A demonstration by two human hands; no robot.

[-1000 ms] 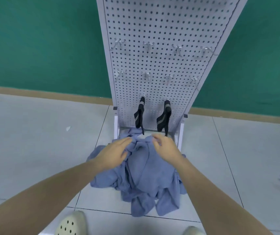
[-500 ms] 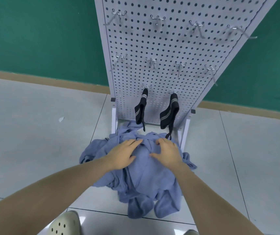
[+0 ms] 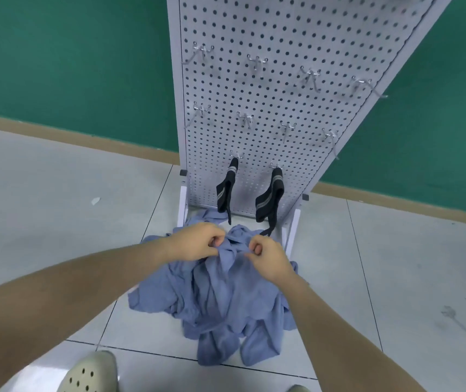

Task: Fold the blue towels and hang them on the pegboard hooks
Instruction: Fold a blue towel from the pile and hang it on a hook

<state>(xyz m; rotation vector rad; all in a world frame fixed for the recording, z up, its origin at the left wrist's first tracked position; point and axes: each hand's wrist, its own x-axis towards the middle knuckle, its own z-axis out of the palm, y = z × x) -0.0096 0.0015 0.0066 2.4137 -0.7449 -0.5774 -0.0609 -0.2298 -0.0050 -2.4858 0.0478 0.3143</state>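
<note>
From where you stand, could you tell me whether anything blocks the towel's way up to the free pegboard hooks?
Partly: two black straps hang on the lowest hooks, directly above the blue towels both hands grip. The two hook rows above are bare.

Pale tiled floor (image 3: 56, 222) carries a heap of blue towels (image 3: 226, 301) under both hands, pegboard stand (image 3: 254, 108) just beyond them, a cream shoe (image 3: 90, 374) nearer
</note>
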